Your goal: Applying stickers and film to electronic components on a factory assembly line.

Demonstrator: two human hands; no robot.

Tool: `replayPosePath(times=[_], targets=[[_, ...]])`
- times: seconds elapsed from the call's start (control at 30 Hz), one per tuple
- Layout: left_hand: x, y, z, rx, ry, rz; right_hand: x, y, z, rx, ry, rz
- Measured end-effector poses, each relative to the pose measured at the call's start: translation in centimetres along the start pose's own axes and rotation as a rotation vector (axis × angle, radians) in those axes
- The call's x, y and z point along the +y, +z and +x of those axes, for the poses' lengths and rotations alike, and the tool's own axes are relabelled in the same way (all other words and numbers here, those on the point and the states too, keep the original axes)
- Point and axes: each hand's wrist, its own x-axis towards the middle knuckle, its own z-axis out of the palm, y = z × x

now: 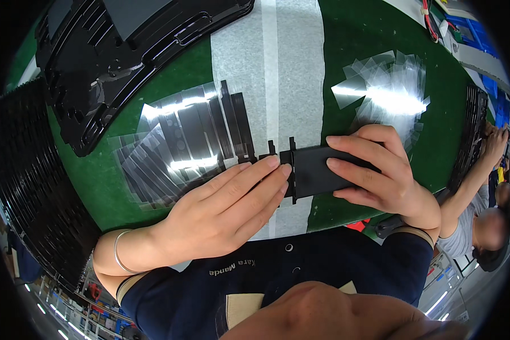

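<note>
A flat black rectangular plate (314,173) lies across the pale paper strip in front of me. My right hand (388,170) grips its right part, with the fingers over the top face. At the plate's left end, a narrow black strip (293,156) stands crosswise. My left hand (224,212) presses its fingertips together on the dark pieces beside that strip; its thumb is hidden. Beyond my left hand, dark strips on clear film (181,136) lie fanned out in an overlapping row. A loose heap of clear film sheets (388,90) shines beyond my right hand.
A glossy black moulded tray (96,85) lies at the far left. Stacks of black trays rise at the left (34,187) and right (467,136) edges. The pale paper strip (292,56) crosses the green tabletop (345,34). A co-worker's arm (473,175) reaches in at the right.
</note>
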Motion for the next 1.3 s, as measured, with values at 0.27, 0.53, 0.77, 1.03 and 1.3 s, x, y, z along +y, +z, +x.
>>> replayPosePath(times=[0.27,0.53,0.77,1.03,1.3], targets=[[-0.03,-0.22,0.06,-0.001,0.003,0.018,-0.16,0.06,0.07,0.003,-0.001,-0.011],[-0.01,0.01,-0.04,0.007,-0.021,-0.015,-0.13,0.09,0.01,-0.013,0.011,-0.015],[0.05,-0.13,-0.07,-0.002,-0.018,-0.005,-0.12,0.06,0.09,-0.016,0.005,-0.021],[0.00,-0.18,-0.02,0.001,-0.013,0.018,-0.10,0.18,-0.07,-0.016,0.006,-0.034],[-0.07,0.12,-0.12,0.007,-0.008,0.008,0.08,0.19,0.00,-0.025,-0.007,-0.044]])
